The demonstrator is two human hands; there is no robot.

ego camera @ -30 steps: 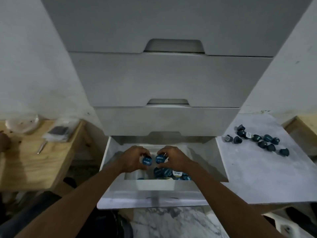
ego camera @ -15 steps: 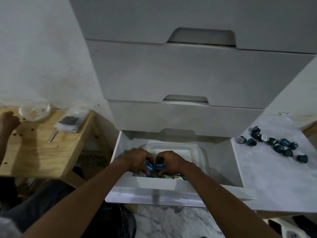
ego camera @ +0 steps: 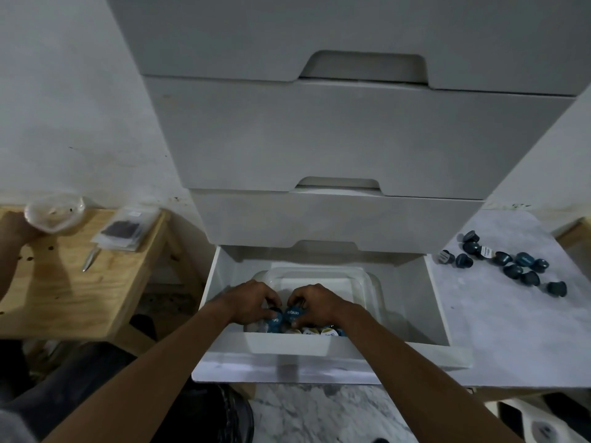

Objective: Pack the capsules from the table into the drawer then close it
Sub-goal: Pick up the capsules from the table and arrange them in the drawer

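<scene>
The bottom white drawer (ego camera: 435, 302) stands pulled open, with a clear plastic tray (ego camera: 367, 279) inside it. Both my hands are down in the tray. My left hand (ego camera: 252, 300) holds a blue capsule (ego camera: 274, 321) in curled fingers. My right hand (ego camera: 315, 302) grips another blue capsule (ego camera: 292, 313) right beside it. More blue and white-lidded capsules (ego camera: 319, 331) lie in the tray's front under my hands. Several dark blue capsules (ego camera: 511, 266) lie scattered on the white marbled table (ego camera: 511, 330) to the right.
Closed white drawers (ego camera: 319, 139) rise above the open one. A wooden table (ego camera: 80, 282) at left carries a clear lid, a plastic bag and a pen; another person's hand (ego camera: 16, 228) rests at its far left. Marble floor shows below.
My hands have sunk a little lower into the tray with the two capsules, staying close together. The view has shifted left and closer.
</scene>
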